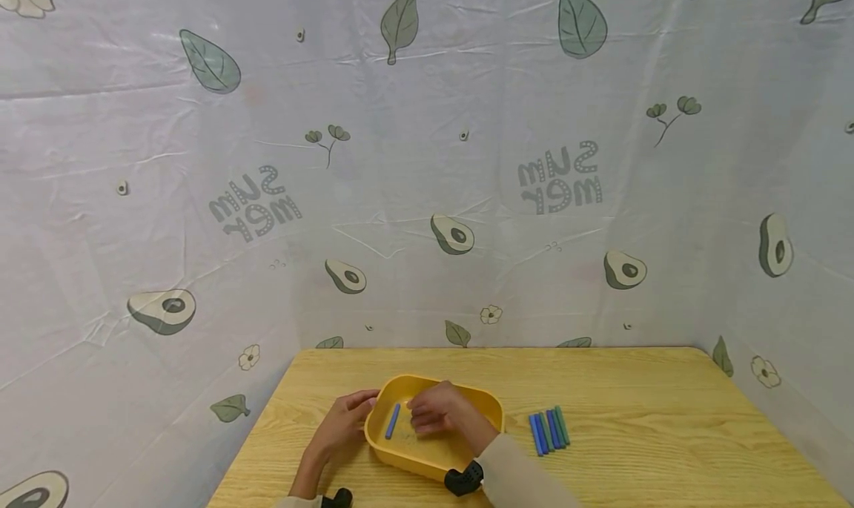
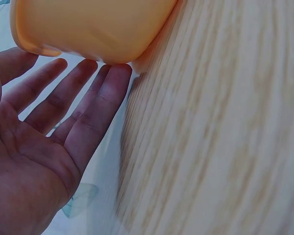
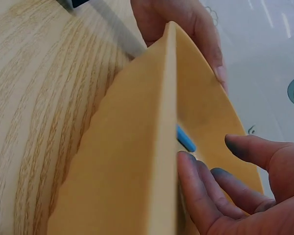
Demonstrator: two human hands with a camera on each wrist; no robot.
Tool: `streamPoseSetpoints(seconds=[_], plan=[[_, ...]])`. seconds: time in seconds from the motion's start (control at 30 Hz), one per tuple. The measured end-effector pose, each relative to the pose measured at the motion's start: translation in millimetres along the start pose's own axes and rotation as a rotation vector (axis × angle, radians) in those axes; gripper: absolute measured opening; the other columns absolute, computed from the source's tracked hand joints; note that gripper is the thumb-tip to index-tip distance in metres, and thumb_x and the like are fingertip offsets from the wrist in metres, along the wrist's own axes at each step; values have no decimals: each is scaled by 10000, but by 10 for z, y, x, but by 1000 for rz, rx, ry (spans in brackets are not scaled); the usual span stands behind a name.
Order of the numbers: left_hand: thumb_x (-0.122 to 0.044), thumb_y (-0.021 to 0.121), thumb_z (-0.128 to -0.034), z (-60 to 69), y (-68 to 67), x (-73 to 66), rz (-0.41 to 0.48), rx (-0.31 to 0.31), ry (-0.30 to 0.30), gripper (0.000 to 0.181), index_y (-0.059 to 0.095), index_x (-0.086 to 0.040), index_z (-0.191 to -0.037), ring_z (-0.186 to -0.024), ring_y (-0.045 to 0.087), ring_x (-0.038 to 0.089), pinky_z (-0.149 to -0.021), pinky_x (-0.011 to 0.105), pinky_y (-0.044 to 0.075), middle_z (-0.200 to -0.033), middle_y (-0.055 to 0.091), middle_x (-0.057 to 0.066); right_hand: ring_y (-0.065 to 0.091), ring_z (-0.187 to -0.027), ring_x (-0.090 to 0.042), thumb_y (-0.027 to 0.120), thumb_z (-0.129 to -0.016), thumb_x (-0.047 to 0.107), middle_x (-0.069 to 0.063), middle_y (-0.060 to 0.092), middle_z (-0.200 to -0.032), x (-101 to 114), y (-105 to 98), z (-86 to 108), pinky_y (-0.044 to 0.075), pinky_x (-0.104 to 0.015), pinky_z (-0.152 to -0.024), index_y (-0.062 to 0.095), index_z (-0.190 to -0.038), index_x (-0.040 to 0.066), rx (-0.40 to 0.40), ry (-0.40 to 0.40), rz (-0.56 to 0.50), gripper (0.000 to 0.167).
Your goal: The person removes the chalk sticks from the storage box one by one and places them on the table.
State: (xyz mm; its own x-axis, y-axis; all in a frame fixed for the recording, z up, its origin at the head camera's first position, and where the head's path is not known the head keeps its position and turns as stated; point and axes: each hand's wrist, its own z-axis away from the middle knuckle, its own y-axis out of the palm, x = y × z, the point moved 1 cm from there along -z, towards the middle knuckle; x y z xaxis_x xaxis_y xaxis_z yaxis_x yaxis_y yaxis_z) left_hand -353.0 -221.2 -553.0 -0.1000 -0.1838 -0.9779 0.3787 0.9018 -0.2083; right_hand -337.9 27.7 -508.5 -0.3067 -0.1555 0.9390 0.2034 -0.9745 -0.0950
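A yellow plastic tub (image 1: 427,463) stands on the table with one blue chalk stick (image 1: 393,421) lying on its floor, also partly visible as blue chalk (image 3: 185,139) in the right wrist view. My left hand (image 1: 345,424) is at the tub's left side; in the left wrist view that hand (image 2: 54,122) has fairly straight fingers touching the outer wall. Inside the tub is my right hand (image 1: 440,411), to the right of the chalk. Its thumb and fingers (image 3: 255,149) are apart, with dark-stained tips and nothing seen between them. The tub's wall partly hides this hand.
On the wooden table (image 1: 667,419), right of the tub, several blue and green chalk sticks (image 1: 550,431) lie side by side in a row. A pale printed sheet (image 1: 400,159) hangs behind the table and along both sides.
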Motion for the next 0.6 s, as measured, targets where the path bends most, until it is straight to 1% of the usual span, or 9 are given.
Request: streamPoseSetpoints(seconds=[0.13, 0.23, 0.3, 0.43, 0.5, 0.6], plan=[[-337, 549, -1142, -23, 5, 23, 31, 19, -6, 524, 566, 13, -1531, -1191, 715, 239, -869, 381, 661, -1501, 617, 264, 803, -978, -365, 770, -976, 91, -259, 778, -1142, -20, 42, -25, 679, -457, -811, 738, -1163, -123, -3, 21, 1, 286], [-336, 553, -1140, -36, 3, 28, 40, 20, -10, 516, 572, 1, -1531, -1186, 712, 226, -877, 381, 659, -1498, 625, 245, 804, -990, -368, 758, -985, 87, -280, 772, -1171, -21, 61, -29, 679, -452, -820, 733, -1186, -132, -4, 27, -15, 298], [-335, 550, -1141, -34, 2, 25, 31, 16, 1, 519, 572, 14, -1525, -1187, 710, 228, -871, 380, 660, -1496, 624, 256, 801, -1009, -380, 747, -992, 80, -304, 761, -1197, -22, 72, -33, 677, -456, -830, 730, -1203, -140, -2, 25, -31, 306], [-343, 561, -1135, -20, 4, 11, 13, 0, 0, 522, 582, 9, -1520, -1192, 703, 232, -859, 364, 656, -1507, 613, 264, 786, -1066, -412, 723, -1005, 61, -342, 732, -1253, -22, 114, -49, 670, -479, -859, 716, -1241, -158, 10, 21, -64, 321], [-347, 572, -1130, -16, 3, 5, 8, -9, -5, 525, 585, 6, -1519, -1186, 702, 232, -847, 353, 653, -1511, 610, 266, 782, -1078, -418, 716, -1007, 50, -349, 727, -1256, -21, 144, -63, 668, -487, -869, 711, -1251, -160, 10, 25, -80, 322], [-352, 574, -1127, -12, 2, 1, 2, -16, -4, 531, 584, 7, -1519, -1178, 702, 230, -832, 340, 648, -1510, 610, 269, 791, -1047, -400, 713, -1003, 41, -338, 740, -1225, -21, 193, -103, 668, -484, -875, 718, -1234, -157, 8, 33, -93, 303]])
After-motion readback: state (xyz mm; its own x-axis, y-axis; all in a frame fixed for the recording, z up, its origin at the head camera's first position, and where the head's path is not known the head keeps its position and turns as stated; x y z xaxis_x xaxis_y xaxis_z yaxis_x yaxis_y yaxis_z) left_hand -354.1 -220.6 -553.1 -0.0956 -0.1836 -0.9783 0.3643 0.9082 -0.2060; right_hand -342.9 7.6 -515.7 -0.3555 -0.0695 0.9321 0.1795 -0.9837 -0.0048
